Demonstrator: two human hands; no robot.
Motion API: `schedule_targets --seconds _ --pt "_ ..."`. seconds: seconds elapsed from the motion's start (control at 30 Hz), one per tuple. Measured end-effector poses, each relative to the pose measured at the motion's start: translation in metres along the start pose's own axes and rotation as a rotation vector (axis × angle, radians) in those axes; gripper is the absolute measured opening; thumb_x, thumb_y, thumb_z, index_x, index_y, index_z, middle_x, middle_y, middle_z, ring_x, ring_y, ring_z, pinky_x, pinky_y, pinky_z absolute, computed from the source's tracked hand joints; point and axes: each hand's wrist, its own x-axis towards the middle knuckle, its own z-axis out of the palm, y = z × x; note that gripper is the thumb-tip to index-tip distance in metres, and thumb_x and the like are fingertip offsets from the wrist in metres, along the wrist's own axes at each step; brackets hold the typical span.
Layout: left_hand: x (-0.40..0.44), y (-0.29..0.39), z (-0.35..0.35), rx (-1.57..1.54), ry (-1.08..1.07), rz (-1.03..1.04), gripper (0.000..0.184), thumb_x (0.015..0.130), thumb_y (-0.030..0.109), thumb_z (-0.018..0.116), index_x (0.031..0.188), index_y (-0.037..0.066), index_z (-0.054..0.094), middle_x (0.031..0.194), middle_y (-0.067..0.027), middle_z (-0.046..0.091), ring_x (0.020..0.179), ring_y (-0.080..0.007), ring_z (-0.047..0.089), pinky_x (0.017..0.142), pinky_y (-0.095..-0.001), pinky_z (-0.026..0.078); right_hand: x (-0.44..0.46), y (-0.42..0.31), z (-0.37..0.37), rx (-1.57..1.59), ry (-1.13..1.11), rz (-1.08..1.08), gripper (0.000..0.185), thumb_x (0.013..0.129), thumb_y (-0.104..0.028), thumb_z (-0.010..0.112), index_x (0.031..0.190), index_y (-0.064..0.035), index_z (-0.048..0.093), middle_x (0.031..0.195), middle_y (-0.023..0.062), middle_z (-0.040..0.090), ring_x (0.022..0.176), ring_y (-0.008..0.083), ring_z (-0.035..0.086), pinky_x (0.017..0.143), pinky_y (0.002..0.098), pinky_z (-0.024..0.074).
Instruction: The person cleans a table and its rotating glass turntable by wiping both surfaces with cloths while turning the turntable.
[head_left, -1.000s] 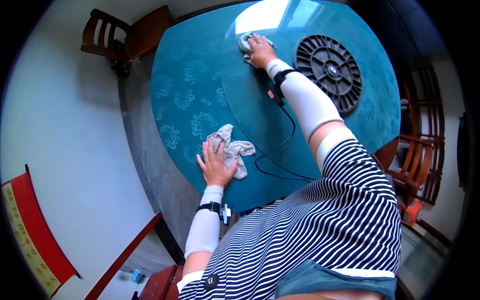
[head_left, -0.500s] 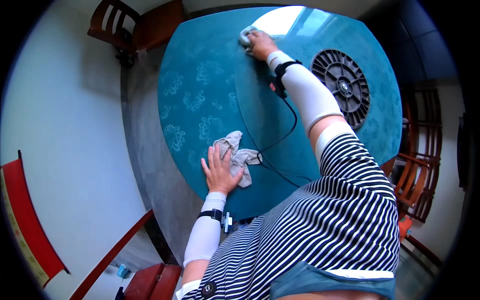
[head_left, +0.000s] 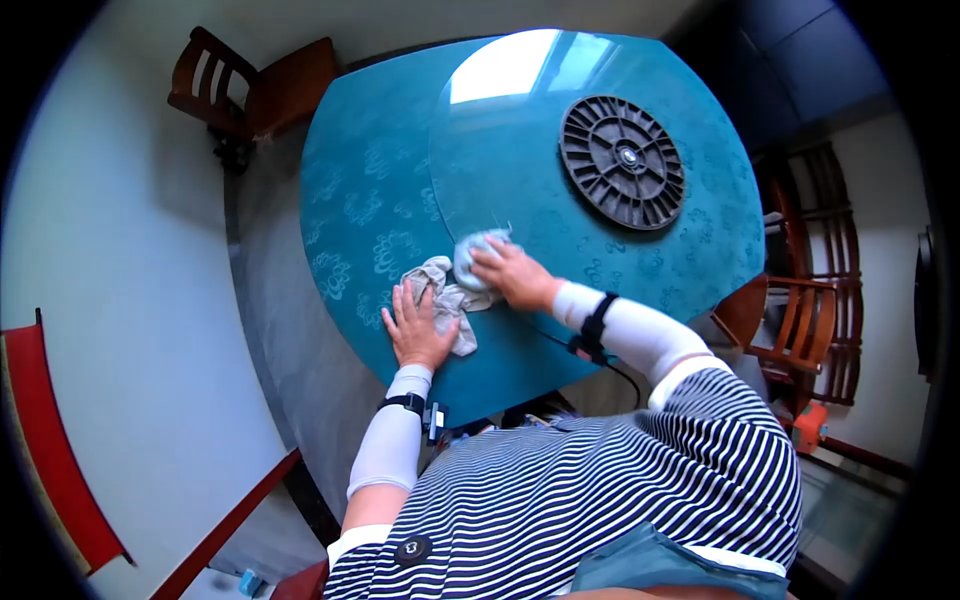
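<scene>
A teal table (head_left: pixel 350 120) with a pale flower pattern lies in front of me. My left hand (head_left: pixel 422 338) rests flat on it, fingers spread, partly over a crumpled grey-beige cloth (head_left: pixel 462 335). Just to the right, my right hand (head_left: pixel 518 275) presses a light blue-grey cloth (head_left: pixel 468 258) to the tabletop, its fingers curled over it. That blue-grey cloth meets or overlaps the edge of the beige one; the exact contact is blurred. Both wrists carry black straps with small devices.
A round black ribbed turntable base (head_left: pixel 622 160) sits on the table's right part. A black cable (head_left: pixel 628 378) hangs by my right forearm. Wooden chairs stand at the far left (head_left: pixel 215 85) and at the right (head_left: pixel 800 325). A white wall (head_left: pixel 130 220) runs along the left.
My right hand has swept from the table's far edge back toward me with the blue-grey cloth, ending beside my left hand. The left hand stays on the beige cloth; the view has shifted slightly.
</scene>
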Motion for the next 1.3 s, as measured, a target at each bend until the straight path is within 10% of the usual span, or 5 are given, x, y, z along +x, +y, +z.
schedule_targets --seconds 0.3,0.83,0.97,1.3 --pt "0.002 0.001 -0.003 0.011 0.025 0.003 0.078 0.075 0.054 0.070 0.140 0.016 0.048 0.158 -0.0159 0.027 0.148 -0.0367 0.018 0.114 -0.0649 0.015 -0.001 0.021 -0.018 -0.005 -0.077 0.002 0.056 0.080 -0.016 0.068 0.135 -0.0149 0.056 0.149 0.0088 0.043 0.139 0.0372 0.038 0.109 0.0463 0.0393" --pt "0.009 -0.001 -0.006 0.033 -0.138 -0.042 0.077 0.073 0.053 0.070 0.135 0.015 0.045 0.156 -0.0206 0.025 0.146 -0.0435 0.019 0.113 -0.0669 0.011 0.249 0.345 -0.080 -0.189 0.138 0.638 0.059 0.086 -0.026 0.073 0.141 -0.0179 0.052 0.150 0.0074 0.045 0.136 0.0288 0.044 0.116 0.0380 0.0338" --pt "0.007 -0.005 -0.004 0.047 -0.164 -0.055 0.077 0.074 0.056 0.068 0.136 0.018 0.044 0.155 -0.0211 0.026 0.145 -0.0443 0.021 0.112 -0.0676 0.012 0.259 0.432 -0.087 -0.149 0.148 0.743 0.051 0.092 -0.014 0.065 0.141 -0.0159 0.051 0.149 0.0104 0.046 0.138 0.0313 0.042 0.118 0.0395 0.0300" --pt "0.007 -0.006 -0.002 0.036 -0.199 -0.058 0.078 0.075 0.063 0.065 0.136 0.020 0.043 0.152 -0.0211 0.028 0.143 -0.0462 0.023 0.110 -0.0699 0.013 0.160 0.605 -0.098 -0.336 0.012 1.137 0.053 0.097 -0.037 0.055 0.145 -0.0149 0.048 0.152 0.0117 0.042 0.142 0.0286 0.038 0.116 0.0401 0.0314"
